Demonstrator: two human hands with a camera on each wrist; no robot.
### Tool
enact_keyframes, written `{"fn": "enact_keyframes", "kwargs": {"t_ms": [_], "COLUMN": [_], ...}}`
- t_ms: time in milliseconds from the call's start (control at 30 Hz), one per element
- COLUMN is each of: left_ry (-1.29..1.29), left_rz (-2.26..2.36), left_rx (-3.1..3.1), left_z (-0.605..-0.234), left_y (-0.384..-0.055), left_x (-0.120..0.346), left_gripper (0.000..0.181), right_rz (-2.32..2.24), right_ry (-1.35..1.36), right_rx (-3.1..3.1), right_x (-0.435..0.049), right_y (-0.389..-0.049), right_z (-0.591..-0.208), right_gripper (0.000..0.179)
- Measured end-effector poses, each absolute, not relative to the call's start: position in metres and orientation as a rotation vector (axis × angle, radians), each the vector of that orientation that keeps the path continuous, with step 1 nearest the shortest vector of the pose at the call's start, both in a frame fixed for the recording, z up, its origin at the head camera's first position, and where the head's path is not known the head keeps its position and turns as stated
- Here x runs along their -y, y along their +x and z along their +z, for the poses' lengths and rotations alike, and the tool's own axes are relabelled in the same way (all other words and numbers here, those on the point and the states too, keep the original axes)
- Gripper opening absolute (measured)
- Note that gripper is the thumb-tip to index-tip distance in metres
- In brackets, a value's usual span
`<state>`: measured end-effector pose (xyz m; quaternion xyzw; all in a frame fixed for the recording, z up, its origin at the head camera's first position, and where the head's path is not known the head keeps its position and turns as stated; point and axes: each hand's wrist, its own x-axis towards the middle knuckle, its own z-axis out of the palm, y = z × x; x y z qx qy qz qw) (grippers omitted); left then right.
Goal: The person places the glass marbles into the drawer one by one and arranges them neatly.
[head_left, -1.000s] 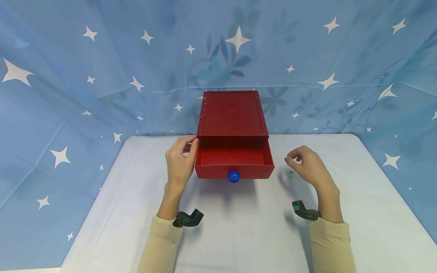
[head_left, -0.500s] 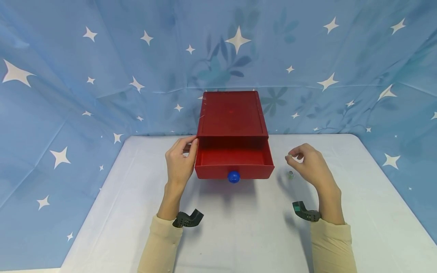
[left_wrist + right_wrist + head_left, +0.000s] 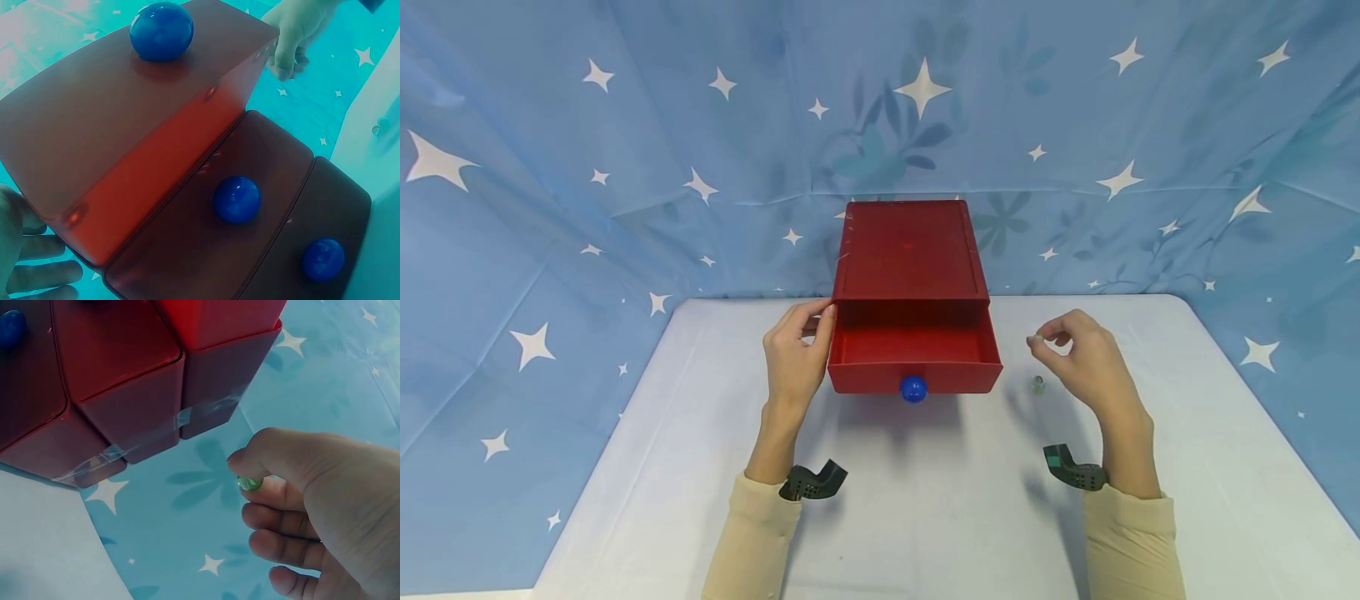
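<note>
A red drawer unit [image 3: 910, 250] stands at the back middle, its top drawer [image 3: 914, 377] pulled out and its blue knob [image 3: 913, 388] facing the person. Against the unit's left side rests my left hand [image 3: 796, 354], its fingers extended along the side wall in the left wrist view. My right hand [image 3: 1086, 362] is raised to the right of the drawer. Between its thumb and index finger it pinches a small green glass marble [image 3: 250, 483]. Below that hand on the white table, small glassy marbles [image 3: 1038, 385] lie close together.
Under the pulled-out drawer are two closed drawers, one with a blue knob [image 3: 237, 199] and the lower with another blue knob [image 3: 323, 259]. Clear tape [image 3: 112, 452] runs down the unit's right side. A blue star-patterned cloth [image 3: 715, 150] hangs behind the white table [image 3: 910, 517].
My right hand has lifted slightly away and to the right, so the marble in its fingertips shows more. My left hand and the drawer unit have stayed put.
</note>
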<state>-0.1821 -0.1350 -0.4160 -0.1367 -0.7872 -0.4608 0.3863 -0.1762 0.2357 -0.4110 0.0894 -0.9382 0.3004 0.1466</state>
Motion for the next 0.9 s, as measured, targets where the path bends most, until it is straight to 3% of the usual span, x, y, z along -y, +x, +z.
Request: {"fn": "enact_keyframes", "kwargs": {"t_ms": [900], "left_ry": [-0.344], "left_rz": [-1.145], "left_rx": [2.02], "left_z": [-0.415], "left_y": [-0.182], "left_x": [0.135], "left_gripper": [0.02], "right_rz": [0.809], "right_ry": [0.348], "right_rx": [2.381], "right_x": [-0.221], "right_y": [-0.164], "right_z": [-0.395], "right_gripper": [0.016]}}
